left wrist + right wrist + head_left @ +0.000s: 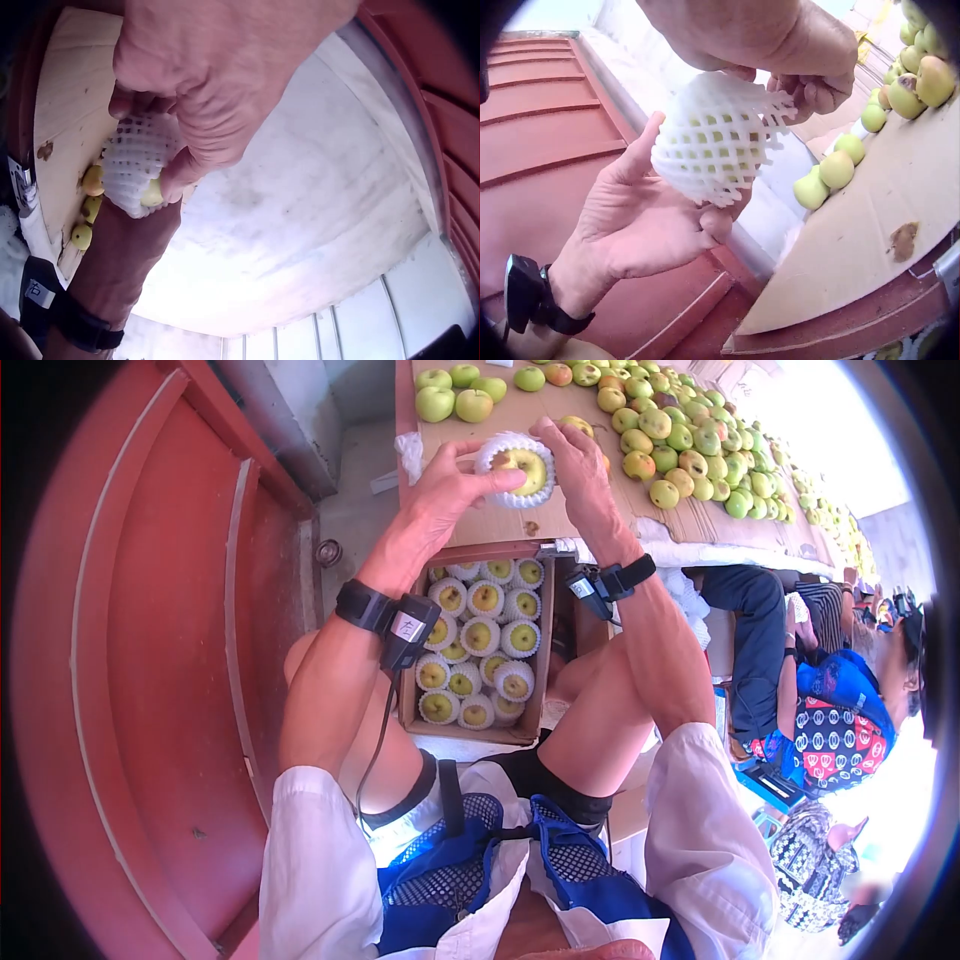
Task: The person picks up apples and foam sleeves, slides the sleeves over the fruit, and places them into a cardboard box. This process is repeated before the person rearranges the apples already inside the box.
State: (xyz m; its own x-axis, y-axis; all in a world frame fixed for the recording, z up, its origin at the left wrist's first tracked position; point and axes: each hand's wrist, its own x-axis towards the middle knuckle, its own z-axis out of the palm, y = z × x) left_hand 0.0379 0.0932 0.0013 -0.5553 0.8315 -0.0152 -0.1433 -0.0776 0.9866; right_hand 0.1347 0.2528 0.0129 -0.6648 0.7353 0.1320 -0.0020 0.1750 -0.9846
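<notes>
An apple (521, 468) in a white foam net (712, 139) is held up over the table edge. My left hand (440, 490) grips it, thumb across the apple's exposed face; in the right wrist view the left hand (649, 225) cradles it from below. On the other side, my right hand (582, 475) is at the net; its curled fingers pinch the net's frayed edge in the right wrist view. The left wrist view has the left hand (210, 82) around the net (139, 161), with the right forearm behind.
Below the table edge, a cardboard box (545, 650) holds several netted apples. Loose apples (655, 425) lie piled on the cardboard-covered table (480, 530), with a few more (836, 169) near its left end. A red panelled surface (180, 610) stands at left; other people sit at right.
</notes>
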